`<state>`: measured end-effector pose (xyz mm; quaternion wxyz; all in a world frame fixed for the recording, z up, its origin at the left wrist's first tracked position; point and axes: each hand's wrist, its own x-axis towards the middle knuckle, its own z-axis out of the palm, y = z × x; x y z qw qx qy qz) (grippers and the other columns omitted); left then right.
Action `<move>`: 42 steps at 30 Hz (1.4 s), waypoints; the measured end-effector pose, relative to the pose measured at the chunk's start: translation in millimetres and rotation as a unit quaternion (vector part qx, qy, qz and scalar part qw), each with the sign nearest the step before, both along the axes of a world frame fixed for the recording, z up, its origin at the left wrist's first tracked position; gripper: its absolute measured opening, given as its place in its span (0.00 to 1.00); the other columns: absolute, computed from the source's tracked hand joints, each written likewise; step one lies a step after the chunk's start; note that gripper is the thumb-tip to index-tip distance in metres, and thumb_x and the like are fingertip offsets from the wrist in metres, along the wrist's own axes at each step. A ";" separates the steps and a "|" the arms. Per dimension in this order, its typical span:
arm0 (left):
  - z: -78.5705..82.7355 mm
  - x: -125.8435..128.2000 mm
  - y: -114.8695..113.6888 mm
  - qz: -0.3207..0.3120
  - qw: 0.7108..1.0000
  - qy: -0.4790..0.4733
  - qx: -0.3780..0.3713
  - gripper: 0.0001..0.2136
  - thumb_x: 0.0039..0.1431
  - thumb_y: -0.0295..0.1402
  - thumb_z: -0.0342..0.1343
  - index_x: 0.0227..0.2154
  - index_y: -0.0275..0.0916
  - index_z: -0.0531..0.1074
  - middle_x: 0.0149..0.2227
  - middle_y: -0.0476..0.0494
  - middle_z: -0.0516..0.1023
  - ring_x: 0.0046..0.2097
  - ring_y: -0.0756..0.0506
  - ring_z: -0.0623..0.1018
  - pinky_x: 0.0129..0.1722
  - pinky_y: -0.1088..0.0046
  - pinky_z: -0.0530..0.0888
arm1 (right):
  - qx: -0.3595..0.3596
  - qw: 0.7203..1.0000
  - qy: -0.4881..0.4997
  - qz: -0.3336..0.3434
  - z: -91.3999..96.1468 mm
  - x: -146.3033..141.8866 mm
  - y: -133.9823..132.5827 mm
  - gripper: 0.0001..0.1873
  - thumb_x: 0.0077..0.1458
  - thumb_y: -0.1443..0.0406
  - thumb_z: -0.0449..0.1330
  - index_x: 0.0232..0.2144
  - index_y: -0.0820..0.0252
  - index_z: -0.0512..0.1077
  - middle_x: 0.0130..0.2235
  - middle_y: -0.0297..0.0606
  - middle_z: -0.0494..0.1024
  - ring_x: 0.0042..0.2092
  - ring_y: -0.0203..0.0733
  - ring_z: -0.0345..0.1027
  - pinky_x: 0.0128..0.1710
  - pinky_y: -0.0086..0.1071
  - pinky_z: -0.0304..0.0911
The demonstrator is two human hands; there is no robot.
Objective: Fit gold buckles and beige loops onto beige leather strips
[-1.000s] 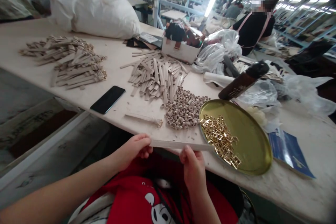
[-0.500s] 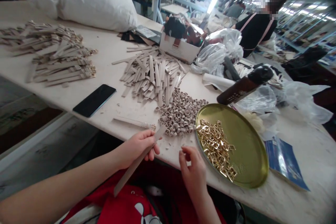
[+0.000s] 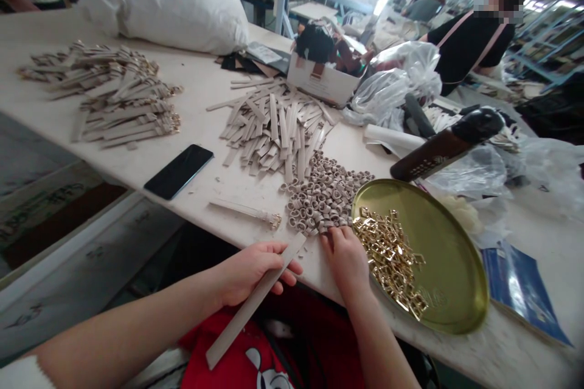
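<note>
In my left hand [image 3: 260,270] a flat beige strap [image 3: 255,304] is gripped between thumb and fingers, slanting down towards my lap. My right hand [image 3: 347,260] is at the near edge of a heap of small beige loops [image 3: 319,194], its bent fingertips touching the loops; whatever is between them is hidden. Beside that hand, gold metal buckles [image 3: 387,255] fill the left part of a round gold tray [image 3: 449,267]. A strap with a gold-coloured end [image 3: 244,213] lies on the table just beyond my left hand.
Loose straps [image 3: 278,127] lie piled behind the loops. Straps with gold ends [image 3: 123,91] are stacked at the left, near a black phone [image 3: 179,171]. A large white sack [image 3: 164,0], a filled box [image 3: 323,82], a dark bottle [image 3: 442,146] and a blue packet [image 3: 524,292] surround the work area.
My right hand has moved forward from above the table edge to the heap of loops. My left hand still holds the strap. The view has shifted slightly.
</note>
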<state>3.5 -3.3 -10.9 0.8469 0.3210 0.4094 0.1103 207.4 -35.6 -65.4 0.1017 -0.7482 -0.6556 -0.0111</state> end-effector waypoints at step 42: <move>-14.3 -0.6 -21.6 -0.116 0.906 0.140 0.383 0.13 0.53 0.38 0.46 0.19 0.36 0.65 0.17 0.54 0.60 0.21 0.53 0.60 0.20 0.79 0.54 | 0.039 0.621 0.766 -0.157 5.0 -67.6 -59.1 0.12 0.44 0.61 0.63 0.33 0.59 0.69 0.26 0.29 0.71 0.27 0.31 0.64 0.31 0.27 0.63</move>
